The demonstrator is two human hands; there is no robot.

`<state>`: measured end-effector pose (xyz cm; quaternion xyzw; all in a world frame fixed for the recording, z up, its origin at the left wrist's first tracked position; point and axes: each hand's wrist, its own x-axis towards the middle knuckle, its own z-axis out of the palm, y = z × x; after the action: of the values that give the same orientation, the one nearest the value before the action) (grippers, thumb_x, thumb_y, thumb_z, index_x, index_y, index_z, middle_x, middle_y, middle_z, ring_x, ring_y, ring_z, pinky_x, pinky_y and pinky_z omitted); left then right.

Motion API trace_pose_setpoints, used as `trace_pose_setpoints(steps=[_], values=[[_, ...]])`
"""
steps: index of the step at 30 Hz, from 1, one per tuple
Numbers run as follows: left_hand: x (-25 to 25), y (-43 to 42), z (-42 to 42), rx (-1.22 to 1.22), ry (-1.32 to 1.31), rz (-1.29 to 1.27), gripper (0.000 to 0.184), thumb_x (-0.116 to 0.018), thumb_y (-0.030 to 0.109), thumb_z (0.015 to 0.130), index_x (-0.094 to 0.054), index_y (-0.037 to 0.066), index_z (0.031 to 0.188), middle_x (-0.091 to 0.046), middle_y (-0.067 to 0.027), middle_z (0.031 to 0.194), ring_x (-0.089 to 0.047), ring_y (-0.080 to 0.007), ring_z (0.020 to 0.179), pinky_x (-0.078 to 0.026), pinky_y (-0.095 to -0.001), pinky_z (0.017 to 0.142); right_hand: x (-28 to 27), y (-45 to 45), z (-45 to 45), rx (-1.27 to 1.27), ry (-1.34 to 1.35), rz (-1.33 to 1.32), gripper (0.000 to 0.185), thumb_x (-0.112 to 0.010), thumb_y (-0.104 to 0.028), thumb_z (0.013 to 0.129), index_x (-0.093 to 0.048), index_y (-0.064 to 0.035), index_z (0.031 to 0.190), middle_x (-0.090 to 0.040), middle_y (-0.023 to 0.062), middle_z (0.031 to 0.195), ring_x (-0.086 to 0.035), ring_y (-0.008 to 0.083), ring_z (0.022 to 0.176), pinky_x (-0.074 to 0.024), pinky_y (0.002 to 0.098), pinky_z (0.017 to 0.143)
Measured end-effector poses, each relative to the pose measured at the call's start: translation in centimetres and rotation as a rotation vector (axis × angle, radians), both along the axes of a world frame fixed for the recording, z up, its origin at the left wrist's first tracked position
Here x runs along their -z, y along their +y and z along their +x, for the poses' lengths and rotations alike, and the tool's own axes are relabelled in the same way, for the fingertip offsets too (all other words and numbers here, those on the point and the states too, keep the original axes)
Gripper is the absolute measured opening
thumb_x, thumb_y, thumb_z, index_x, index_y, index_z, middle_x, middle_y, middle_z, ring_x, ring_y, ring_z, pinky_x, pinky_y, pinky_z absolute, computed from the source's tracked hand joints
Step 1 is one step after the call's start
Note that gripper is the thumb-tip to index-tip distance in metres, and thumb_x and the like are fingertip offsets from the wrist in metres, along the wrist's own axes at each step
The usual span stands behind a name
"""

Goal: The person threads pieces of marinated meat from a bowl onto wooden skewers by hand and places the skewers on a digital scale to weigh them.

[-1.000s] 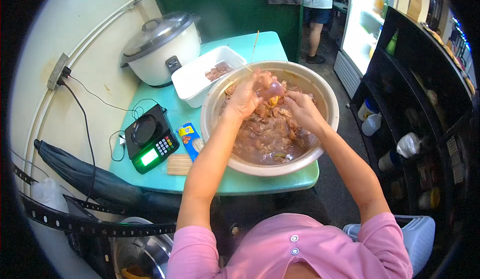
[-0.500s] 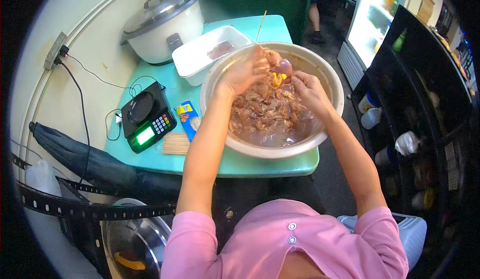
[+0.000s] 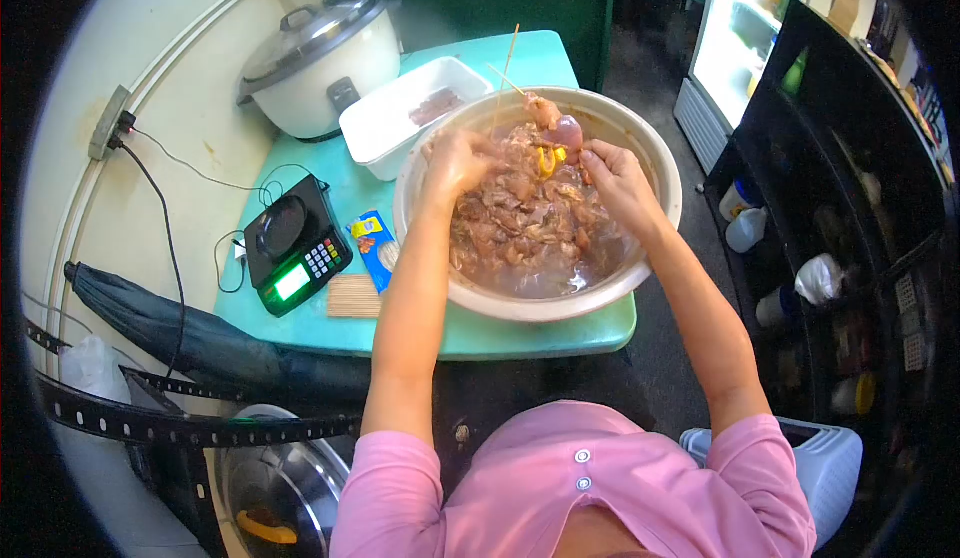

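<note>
My right hand [image 3: 615, 170] is closed at the lower end of a meat skewer [image 3: 545, 113] above a wide basin [image 3: 665, 198]. The skewer carries pinkish meat, a rounded purple piece [image 3: 567, 132] and a yellow piece [image 3: 549, 162]; its bare tip points up and left. My left hand [image 3: 462, 163] is over the basin's left side with curled fingers, smeared by motion against the meat. Beside those fingers rises a thin upright stick [image 3: 511, 56]; whether they grip it is unclear. Wet brown meat pieces [image 3: 530, 213] in cloudy liquid fill the basin.
Left of the basin, the turquoise table [image 3: 470, 336] bears a digital scale [image 3: 300, 243], bare sticks [image 3: 354, 296] and a blue packet [image 3: 374, 248]. Behind are a white tray [image 3: 375, 146] with some meat and a rice cooker [image 3: 335, 63]. Dark shelves [image 3: 800, 188] stand to the right.
My left hand has drawn back from the skewer's top, leftward and down toward the meat in the basin. The skewer's tip now shows. My right hand stays nearly in place.
</note>
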<state>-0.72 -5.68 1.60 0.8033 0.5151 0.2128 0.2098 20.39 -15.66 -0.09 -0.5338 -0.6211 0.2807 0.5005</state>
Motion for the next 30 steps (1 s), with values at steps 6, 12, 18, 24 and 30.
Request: trace_pose_setpoints(steps=[6,12,18,24,30], values=[[1.9,2.5,-2.3,-0.169,0.058,0.247,0.017,-0.067,0.013,0.064,-0.074,0.020,0.079,-0.067,-0.0133,0.084,-0.063,-0.0273,0.086,-0.045,-0.0372,0.085,0.1,-0.1,0.1,0.062,-0.067,0.049,0.024,-0.045,-0.015,0.093,-0.061,0.0021,0.093,-0.056,0.0017,0.073,-0.048,0.0078,0.069,-0.0407,0.0245,0.066],[2.2,2.8,-2.6,-0.123,0.019,0.153,0.016,-0.073,0.013,0.066,-0.072,0.008,0.081,-0.068,-0.0144,0.077,-0.066,-0.0257,0.074,-0.050,-0.0335,0.070,-0.2,-0.2,-0.2,0.076,-0.029,0.057,0.024,-0.047,-0.016,0.090,-0.062,0.0030,0.093,-0.064,0.0176,0.079,-0.062,0.0232,0.076,-0.0455,0.0349,0.072],[4.0,3.4,-1.3,-0.127,0.238,0.142,0.016,-0.073,0.019,0.068,-0.071,0.008,0.080,-0.067,-0.0161,0.081,-0.065,-0.0287,0.077,-0.050,-0.0366,0.070,-0.5,-0.3,-0.1,0.064,-0.069,0.034,0.023,-0.047,-0.016,0.090,-0.061,0.0031,0.092,-0.065,0.0175,0.084,-0.063,0.0230,0.079,-0.0459,0.0350,0.073],[1.3,0.0,0.8,-0.019,0.315,0.197,0.030,-0.076,0.024,0.068,-0.066,-0.001,0.080,-0.066,-0.0190,0.083,-0.064,-0.0312,0.078,-0.049,-0.0372,0.070,0.1,-0.1,0.3,0.069,-0.121,0.083,0.022,-0.047,-0.014,0.090,-0.060,0.0039,0.093,-0.065,0.0179,0.084,-0.063,0.0234,0.080,-0.0461,0.0342,0.073],[1.2,1.5,-1.1,0.074,-0.337,-0.244,0.030,-0.072,0.023,0.075,-0.068,0.004,0.098,-0.068,-0.0061,0.082,-0.060,-0.0124,0.069,-0.047,-0.0280,0.064,-0.2,-0.4,0.5,0.071,-0.101,0.046,0.023,-0.046,-0.014,0.092,-0.061,0.0032,0.093,-0.062,0.0071,0.078,-0.055,0.0119,0.075,-0.0432,0.0277,0.071]])
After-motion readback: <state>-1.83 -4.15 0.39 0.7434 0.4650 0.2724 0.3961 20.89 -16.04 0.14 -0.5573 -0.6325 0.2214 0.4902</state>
